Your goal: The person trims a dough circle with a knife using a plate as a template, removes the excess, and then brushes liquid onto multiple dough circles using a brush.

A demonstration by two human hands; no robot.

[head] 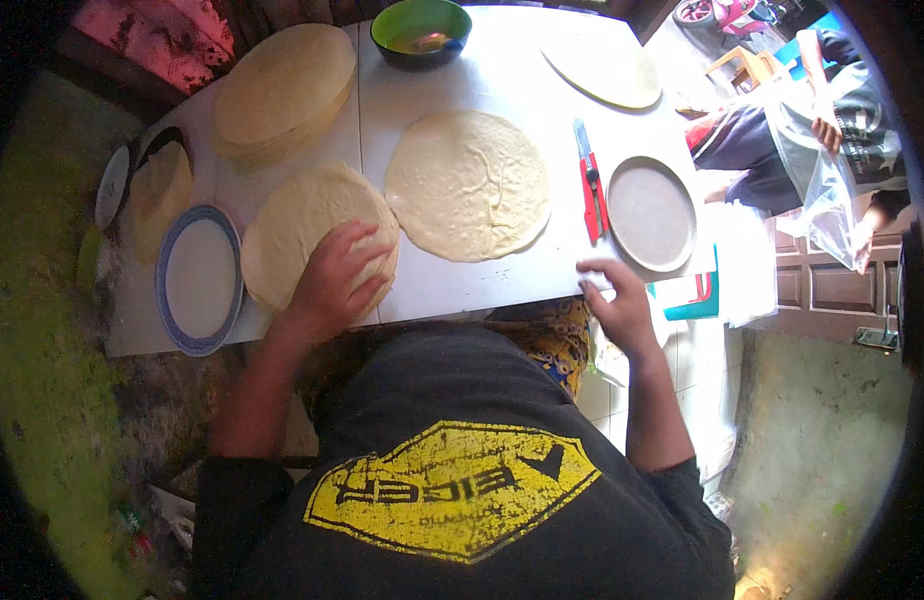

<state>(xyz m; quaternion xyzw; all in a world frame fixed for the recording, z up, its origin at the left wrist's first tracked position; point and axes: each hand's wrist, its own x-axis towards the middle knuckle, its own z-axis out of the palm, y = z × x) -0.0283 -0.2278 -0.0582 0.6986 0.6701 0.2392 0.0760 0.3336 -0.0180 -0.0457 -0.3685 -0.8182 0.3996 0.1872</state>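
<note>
My left hand is over a stack of round, flat dough sheets, fingers spread and holding nothing; whether it presses on the top sheet I cannot tell. Just right of that stack, one round dough sheet lies flat on the white table, with wrinkles and small bubbles in its surface. My right hand is at the table's front edge, thumb and forefinger apart with nothing visible between them. Nearest to it are a red box cutter with its blade out and a round, shallow grey plate.
A taller stack of thin round sheets stands at the back left, beside a green bowl. A blue-rimmed plate overhangs the front left edge. Another pale disc lies back right. A person at the right holds clear plastic.
</note>
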